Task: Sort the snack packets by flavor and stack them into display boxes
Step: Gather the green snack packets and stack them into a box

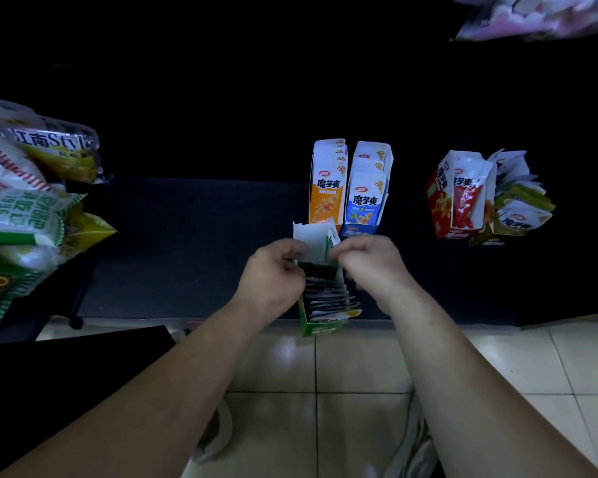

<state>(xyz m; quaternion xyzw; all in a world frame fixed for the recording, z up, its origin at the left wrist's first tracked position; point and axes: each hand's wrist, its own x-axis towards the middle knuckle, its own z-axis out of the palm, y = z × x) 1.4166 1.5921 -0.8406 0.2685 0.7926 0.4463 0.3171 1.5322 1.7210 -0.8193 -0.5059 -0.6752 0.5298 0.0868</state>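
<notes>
One green packet (317, 241) between the fingers (295, 247)

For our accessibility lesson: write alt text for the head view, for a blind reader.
The left hand and right hand pinch a green packet over a green box of packets on a dark shelf. Behind stand an orange box and a blue box; a red box and an olive box stand farther right.

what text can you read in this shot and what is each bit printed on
"魔芋爽": orange-and-white front packet, blue-and-white front packet, red cardboard display box, olive-and-white packet
"江南Style": silver-and-yellow bag, far left
"1996": green-and-white bag, upside down
Blurred, unreadable: green-and-white packet pinched by left hand and right hand; green cardboard box label
</notes>
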